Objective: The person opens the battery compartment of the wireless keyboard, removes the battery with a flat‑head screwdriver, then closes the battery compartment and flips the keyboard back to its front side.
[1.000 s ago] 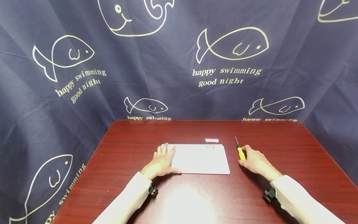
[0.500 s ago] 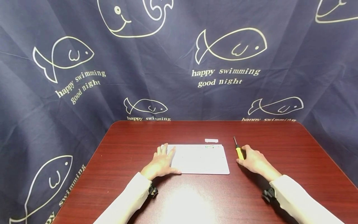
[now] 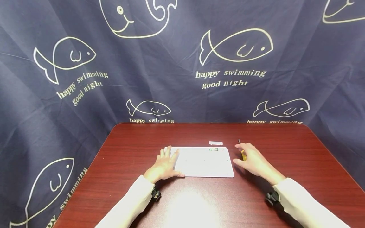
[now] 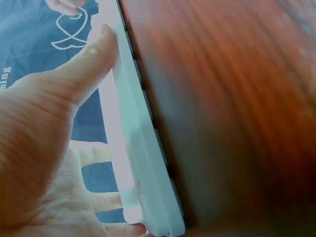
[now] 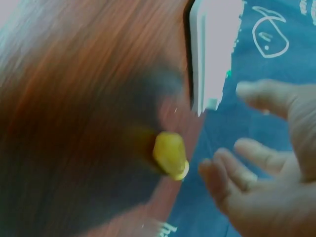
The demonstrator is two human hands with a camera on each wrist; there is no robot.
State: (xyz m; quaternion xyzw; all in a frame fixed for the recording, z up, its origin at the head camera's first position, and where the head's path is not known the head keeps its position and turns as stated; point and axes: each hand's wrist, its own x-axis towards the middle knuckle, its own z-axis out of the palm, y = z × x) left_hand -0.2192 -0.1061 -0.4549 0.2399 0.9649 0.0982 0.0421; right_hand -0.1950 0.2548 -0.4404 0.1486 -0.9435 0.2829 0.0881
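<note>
A white keyboard [image 3: 203, 161] lies face down, dark key edges showing beneath it in the left wrist view. At its far right corner is an uncovered battery compartment [image 3: 214, 149] with something green inside. My left hand [image 3: 163, 165] rests spread on the keyboard's left end, thumb along the near edge. To the right lies a screwdriver [image 3: 243, 155] with a yellow handle, partly hidden in the head view by my right hand [image 3: 253, 160]. That hand hovers with fingers parted, holding nothing; the right wrist view shows the yellow handle on the table apart from the fingertips.
A small white battery cover [image 3: 215, 143] lies just beyond the keyboard's far edge. The reddish wooden table [image 3: 137, 139] ends at a dark blue curtain [image 3: 182, 88] with fish drawings. A bright glare shows on the near tabletop.
My right hand has let go of the screwdriver's yellow handle and shifted left over it, its fingers parting. The left hand and keyboard stay in place.
</note>
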